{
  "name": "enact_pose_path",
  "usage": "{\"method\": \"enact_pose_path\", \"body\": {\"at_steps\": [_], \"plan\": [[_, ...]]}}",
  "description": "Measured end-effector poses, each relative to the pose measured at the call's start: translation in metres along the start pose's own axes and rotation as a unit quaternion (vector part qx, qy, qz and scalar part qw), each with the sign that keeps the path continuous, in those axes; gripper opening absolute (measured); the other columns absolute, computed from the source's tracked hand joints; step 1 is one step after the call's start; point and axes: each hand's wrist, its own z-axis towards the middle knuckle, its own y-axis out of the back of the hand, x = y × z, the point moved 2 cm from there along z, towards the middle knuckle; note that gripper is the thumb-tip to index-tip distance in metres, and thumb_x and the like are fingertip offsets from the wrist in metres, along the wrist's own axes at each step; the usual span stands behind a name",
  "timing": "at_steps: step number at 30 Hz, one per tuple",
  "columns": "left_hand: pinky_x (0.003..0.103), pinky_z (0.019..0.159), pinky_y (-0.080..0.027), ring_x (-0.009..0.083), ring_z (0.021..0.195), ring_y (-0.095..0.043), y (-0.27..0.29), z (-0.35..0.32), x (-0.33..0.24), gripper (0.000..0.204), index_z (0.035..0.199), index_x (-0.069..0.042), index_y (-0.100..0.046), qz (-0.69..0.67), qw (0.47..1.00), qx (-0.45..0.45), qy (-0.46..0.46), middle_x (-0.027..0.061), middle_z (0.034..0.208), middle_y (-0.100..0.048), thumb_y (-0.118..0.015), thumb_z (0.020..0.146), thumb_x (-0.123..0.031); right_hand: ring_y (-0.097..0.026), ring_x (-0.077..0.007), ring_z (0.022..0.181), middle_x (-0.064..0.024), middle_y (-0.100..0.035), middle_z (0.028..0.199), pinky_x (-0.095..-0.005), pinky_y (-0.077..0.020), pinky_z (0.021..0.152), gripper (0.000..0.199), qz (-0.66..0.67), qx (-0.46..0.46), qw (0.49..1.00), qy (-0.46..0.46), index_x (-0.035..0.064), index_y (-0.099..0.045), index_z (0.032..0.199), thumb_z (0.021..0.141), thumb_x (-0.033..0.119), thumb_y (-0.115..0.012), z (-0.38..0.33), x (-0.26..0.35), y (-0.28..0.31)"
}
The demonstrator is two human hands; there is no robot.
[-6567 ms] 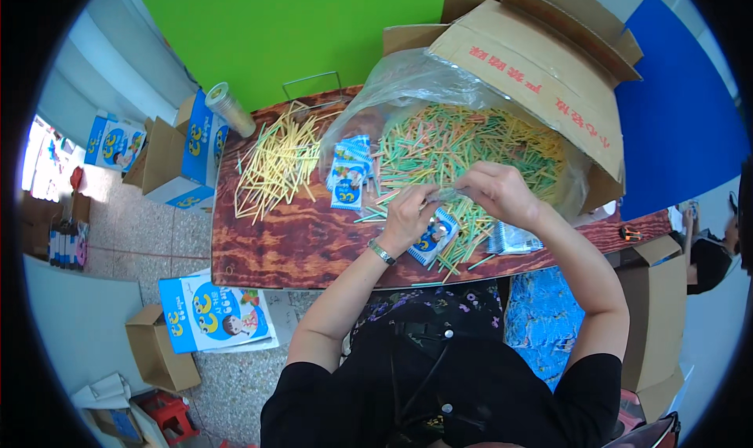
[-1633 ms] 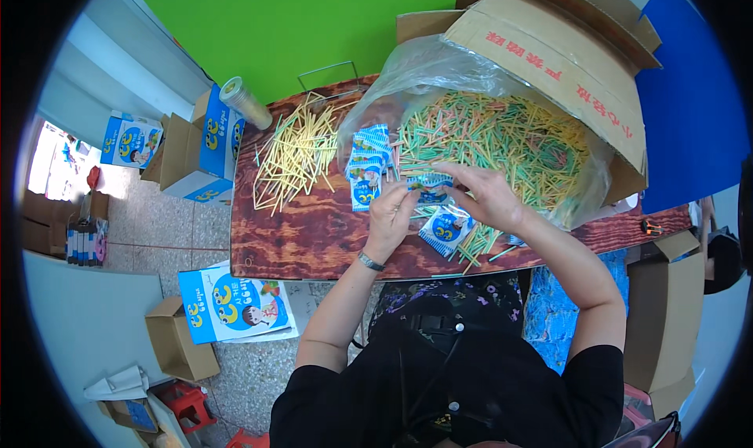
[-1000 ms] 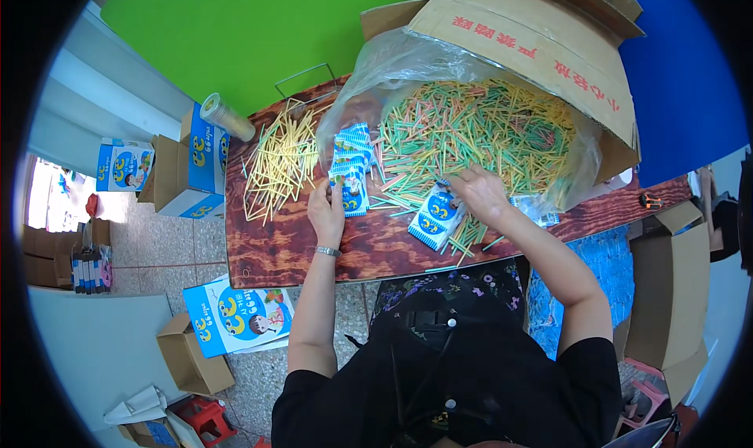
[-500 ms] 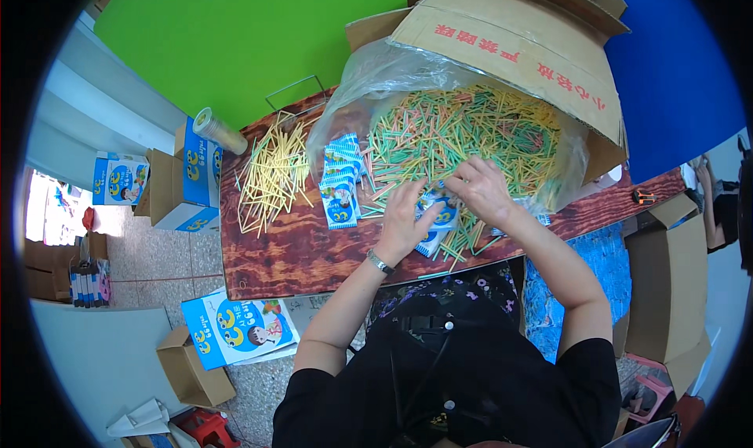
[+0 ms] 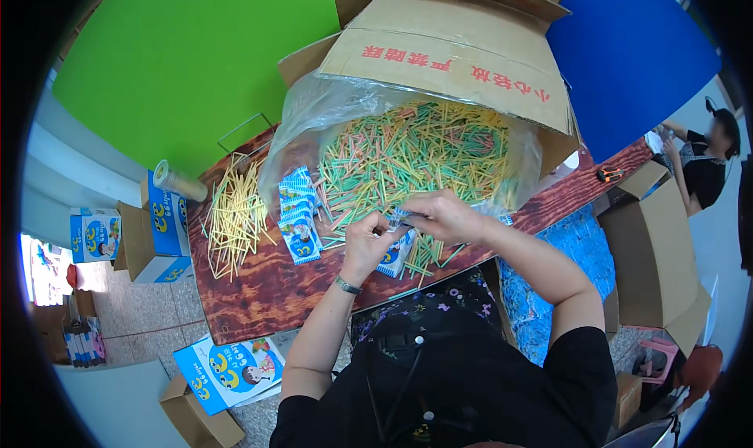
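Observation:
Over the near edge of the stick pile, my left hand and my right hand meet with fingers pinched on a small blue-and-white packet. Fingers hide most of it. Just below, another blue-and-white packet lies against the sticks. Thin yellow, green and pink sticks spill from a tipped cardboard carton lined with clear plastic. Left of my left hand, several similar packets overlap in a row. Farther left is a loose heap of pale yellow sticks.
The dark red wood-grained table carries a clear cylindrical tub and a wire stand. An orange-and-black tool lies near its right end. Blue printed boxes stand at left, an open carton at right. Another person is at far right.
My view has shifted, so the table sits further left and lower. My hands have drawn together, both pinching the small packet. Another person has come into view at far right.

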Motion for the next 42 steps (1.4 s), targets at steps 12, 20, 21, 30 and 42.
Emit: {"method": "enact_pose_path", "body": {"at_steps": [12, 20, 21, 30, 42], "plan": [[0.026, 0.053, -0.033, 0.0079, 0.06, -0.037, -0.015, 0.006, -0.015, 0.032, 0.07, -0.003, -0.048, -0.048, 0.999, 0.01, -0.01, -0.0018, 0.064, -0.042, -0.073, 0.083, -0.018, -0.04, -0.0317, 0.129, -0.0146, -0.048, 0.129, -0.0437, -0.0298, 0.11, 0.034, -0.547, -0.021, 0.789, -0.279, 0.0041, -0.052, 0.121, 0.091, 0.018, -0.043, -0.062, -0.331, 0.089], [0.029, 0.052, -0.039, 0.011, 0.056, -0.046, -0.003, -0.01, 0.002, 0.029, 0.077, 0.0, -0.052, -0.027, 0.999, -0.038, -0.014, 0.0053, 0.063, -0.052, -0.068, 0.088, -0.022, -0.037, -0.0319, 0.131, -0.0157, -0.047, 0.131, -0.0468, -0.025, 0.114, 0.037, -0.359, -0.084, 0.859, -0.355, 0.0039, -0.049, 0.125, 0.094, 0.021, -0.039, -0.011, -0.211, 0.061], [0.029, 0.053, -0.041, 0.0118, 0.059, -0.051, -0.004, -0.01, 0.0, 0.027, 0.08, 0.0, -0.055, -0.051, 0.998, -0.044, -0.013, 0.0076, 0.067, -0.056, -0.067, 0.089, -0.022, -0.038, -0.0315, 0.131, -0.016, -0.046, 0.132, -0.0466, -0.0255, 0.114, 0.035, -0.35, -0.059, 0.86, -0.366, 0.0036, -0.05, 0.122, 0.094, 0.021, -0.038, -0.014, -0.207, 0.066], [0.032, 0.058, -0.046, 0.019, 0.065, -0.062, 0.001, -0.013, 0.019, 0.024, 0.089, 0.001, -0.059, -0.028, 0.998, -0.053, 0.004, 0.0137, 0.075, -0.065, -0.066, 0.089, -0.022, -0.058, -0.0272, 0.101, -0.0107, -0.061, 0.096, -0.043, -0.0439, 0.094, 0.024, -0.334, 0.076, 0.903, -0.259, 0.0019, -0.05, 0.114, 0.095, 0.016, -0.046, 0.019, -0.121, 0.09], [0.034, 0.051, -0.041, 0.0218, 0.052, -0.053, 0.005, -0.007, 0.007, 0.022, 0.081, 0.0, -0.054, -0.004, 0.99, -0.126, -0.07, 0.0123, 0.062, -0.054, -0.069, 0.085, -0.016, -0.057, -0.0114, 0.078, -0.0007, -0.055, 0.084, -0.0321, -0.0496, 0.072, 0.024, 0.346, 0.097, 0.89, -0.281, 0.0089, -0.051, 0.101, 0.103, 0.032, -0.044, 0.011, -0.093, 0.059]]}}
